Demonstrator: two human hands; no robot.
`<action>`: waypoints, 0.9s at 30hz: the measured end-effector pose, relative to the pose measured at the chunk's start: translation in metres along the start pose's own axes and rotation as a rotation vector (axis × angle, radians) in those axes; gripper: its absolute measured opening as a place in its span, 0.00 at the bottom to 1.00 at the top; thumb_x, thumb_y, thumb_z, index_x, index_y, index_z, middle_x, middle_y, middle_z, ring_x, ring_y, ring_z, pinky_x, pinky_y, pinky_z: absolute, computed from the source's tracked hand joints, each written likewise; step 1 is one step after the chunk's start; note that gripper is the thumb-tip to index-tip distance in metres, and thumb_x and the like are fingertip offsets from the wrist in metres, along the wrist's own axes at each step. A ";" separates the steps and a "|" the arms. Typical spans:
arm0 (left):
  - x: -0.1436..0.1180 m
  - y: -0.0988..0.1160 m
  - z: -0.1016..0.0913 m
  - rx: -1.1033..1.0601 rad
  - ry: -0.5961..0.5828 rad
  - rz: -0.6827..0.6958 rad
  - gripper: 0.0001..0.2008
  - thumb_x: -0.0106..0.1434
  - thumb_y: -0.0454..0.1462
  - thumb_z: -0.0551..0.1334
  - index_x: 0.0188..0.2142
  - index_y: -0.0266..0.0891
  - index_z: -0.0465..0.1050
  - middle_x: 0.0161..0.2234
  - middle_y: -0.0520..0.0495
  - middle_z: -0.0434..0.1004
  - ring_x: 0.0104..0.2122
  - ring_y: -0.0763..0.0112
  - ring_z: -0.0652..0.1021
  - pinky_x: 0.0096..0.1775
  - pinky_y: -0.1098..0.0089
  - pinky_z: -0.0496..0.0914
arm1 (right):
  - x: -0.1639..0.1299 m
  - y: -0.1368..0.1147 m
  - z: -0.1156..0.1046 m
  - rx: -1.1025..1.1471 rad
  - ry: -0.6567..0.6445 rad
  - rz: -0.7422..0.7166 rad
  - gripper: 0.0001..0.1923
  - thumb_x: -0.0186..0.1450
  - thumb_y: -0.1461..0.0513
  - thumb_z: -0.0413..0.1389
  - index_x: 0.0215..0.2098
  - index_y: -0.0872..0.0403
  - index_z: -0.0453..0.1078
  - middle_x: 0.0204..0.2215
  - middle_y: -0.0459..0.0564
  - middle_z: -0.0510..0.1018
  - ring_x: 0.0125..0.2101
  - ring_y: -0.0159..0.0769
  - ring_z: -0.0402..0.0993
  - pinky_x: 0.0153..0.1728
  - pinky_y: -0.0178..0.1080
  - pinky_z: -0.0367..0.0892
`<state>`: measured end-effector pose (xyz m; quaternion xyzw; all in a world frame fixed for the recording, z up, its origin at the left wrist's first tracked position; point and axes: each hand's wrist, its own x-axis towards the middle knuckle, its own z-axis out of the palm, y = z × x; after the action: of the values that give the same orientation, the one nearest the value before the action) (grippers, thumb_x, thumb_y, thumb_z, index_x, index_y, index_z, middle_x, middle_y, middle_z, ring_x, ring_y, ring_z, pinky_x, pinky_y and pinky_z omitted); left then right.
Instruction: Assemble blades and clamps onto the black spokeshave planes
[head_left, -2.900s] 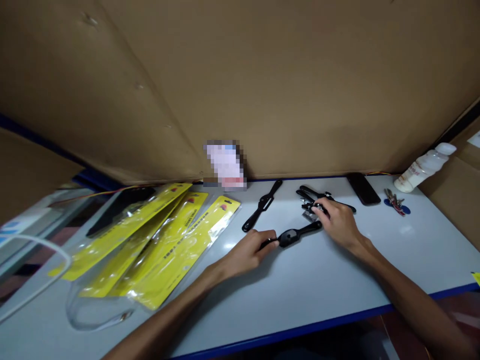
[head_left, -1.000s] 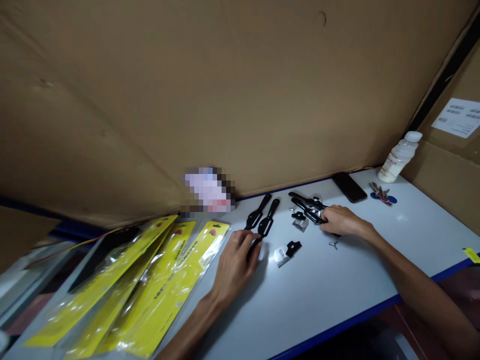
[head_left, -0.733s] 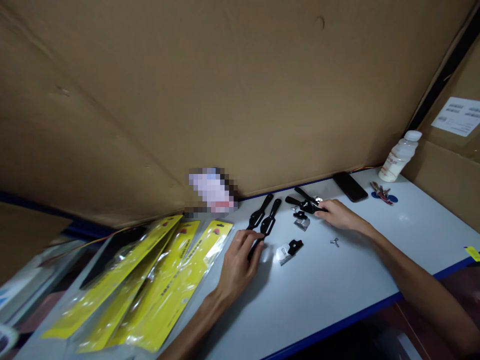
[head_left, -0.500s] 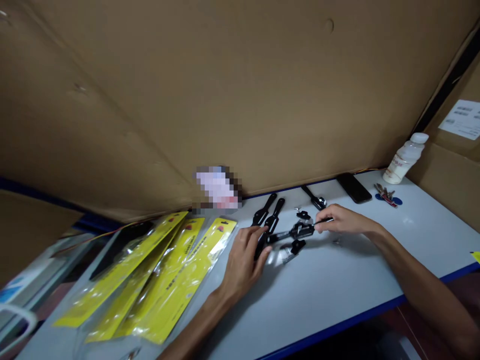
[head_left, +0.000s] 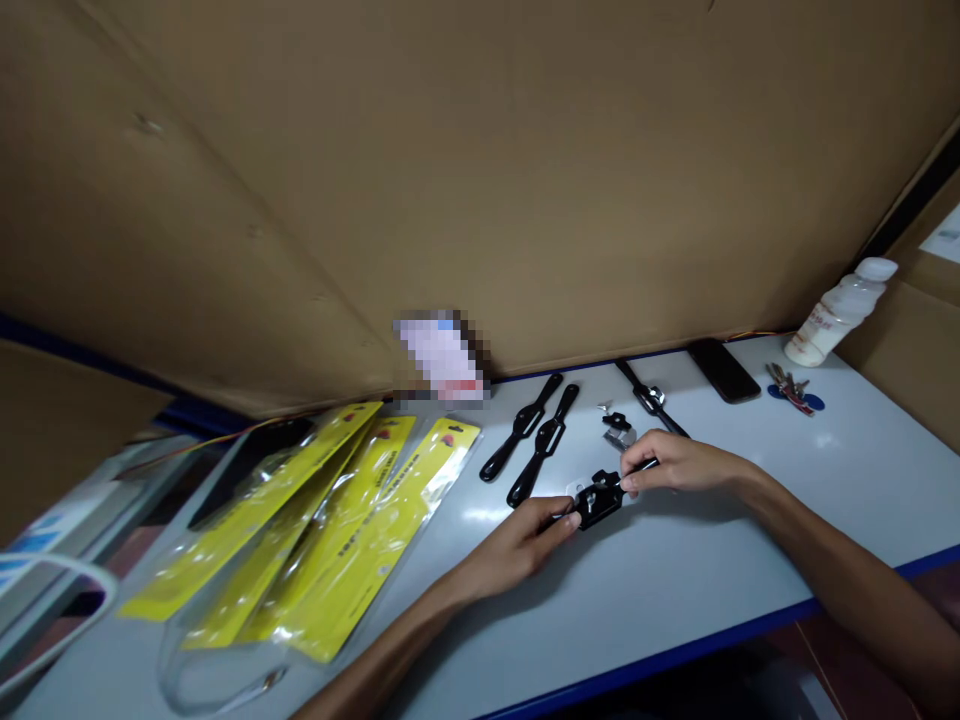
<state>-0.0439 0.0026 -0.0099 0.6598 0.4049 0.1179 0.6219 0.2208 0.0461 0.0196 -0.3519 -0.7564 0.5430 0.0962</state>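
Observation:
Both hands hold a black spokeshave [head_left: 600, 508] low over the table. My left hand [head_left: 517, 545] is closed on its left handle, thumb and fingers pinching near the body. My right hand [head_left: 671, 463] pinches the right handle. A small black cap and shiny metal parts show at the middle of the tool; how they are seated I cannot tell. Just behind it lie a loose black cap [head_left: 616, 421], a metal blade [head_left: 621, 438] and a small screw [head_left: 604, 406]. Two bare spokeshave bodies, one farther [head_left: 523, 428] and one nearer [head_left: 545, 445], lie side by side behind my left hand.
Another spokeshave [head_left: 651, 397] with shiny fittings lies behind my right hand. Beyond are a phone [head_left: 724, 371], keys [head_left: 789, 388] and a bottle [head_left: 836, 315]. Yellow packages [head_left: 375, 540] spread across the left side. A cardboard wall [head_left: 525, 200] rises along the back edge.
My left hand has left the loose bodies and now grips the spokeshave's left handle. The tool has come nearer me. The cap and blade in front of it no longer show there.

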 end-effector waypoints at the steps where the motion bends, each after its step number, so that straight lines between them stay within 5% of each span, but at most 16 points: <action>1: 0.000 0.000 0.000 -0.012 -0.008 -0.010 0.24 0.65 0.59 0.54 0.28 0.43 0.59 0.19 0.60 0.52 0.19 0.76 0.55 0.22 0.72 0.51 | 0.002 0.000 0.003 -0.037 0.055 -0.013 0.12 0.68 0.58 0.55 0.31 0.56 0.74 0.25 0.45 0.73 0.24 0.29 0.64 0.26 0.34 0.58; 5: 0.005 -0.005 0.005 -0.011 0.067 -0.037 0.26 0.65 0.60 0.51 0.25 0.43 0.57 0.19 0.59 0.55 0.20 0.76 0.56 0.23 0.72 0.51 | 0.010 -0.003 0.025 -0.447 0.652 -0.093 0.09 0.69 0.60 0.54 0.32 0.54 0.69 0.32 0.50 0.75 0.36 0.38 0.67 0.41 0.42 0.62; 7: 0.009 -0.009 0.008 -0.015 0.127 -0.043 0.27 0.66 0.60 0.49 0.24 0.42 0.58 0.19 0.58 0.55 0.20 0.76 0.56 0.23 0.71 0.51 | 0.013 -0.007 0.038 -0.638 0.769 -0.153 0.10 0.70 0.59 0.54 0.31 0.53 0.68 0.35 0.52 0.75 0.40 0.42 0.66 0.46 0.45 0.61; 12: 0.014 -0.017 0.011 -0.025 0.170 -0.033 0.26 0.65 0.60 0.50 0.25 0.43 0.58 0.19 0.58 0.55 0.20 0.75 0.57 0.23 0.71 0.53 | 0.017 -0.014 0.064 -0.787 0.610 -0.229 0.09 0.70 0.57 0.55 0.34 0.54 0.68 0.39 0.54 0.74 0.42 0.44 0.65 0.48 0.47 0.60; 22: 0.015 -0.019 0.013 -0.030 0.187 -0.008 0.23 0.67 0.56 0.50 0.25 0.43 0.57 0.22 0.57 0.56 0.24 0.74 0.58 0.26 0.71 0.57 | 0.025 -0.009 0.074 -0.734 0.579 -0.102 0.05 0.67 0.65 0.53 0.32 0.53 0.64 0.36 0.52 0.73 0.40 0.43 0.64 0.46 0.46 0.61; 27: 0.017 -0.026 0.010 -0.054 0.166 -0.017 0.23 0.66 0.56 0.52 0.24 0.42 0.58 0.22 0.57 0.56 0.24 0.74 0.58 0.27 0.71 0.57 | 0.023 -0.011 0.075 -0.774 0.566 -0.166 0.06 0.69 0.67 0.49 0.37 0.54 0.67 0.39 0.55 0.73 0.42 0.44 0.64 0.49 0.48 0.60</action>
<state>-0.0363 0.0038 -0.0414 0.6273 0.4575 0.1778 0.6047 0.1589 0.0022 -0.0053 -0.4342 -0.8724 0.0954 0.2031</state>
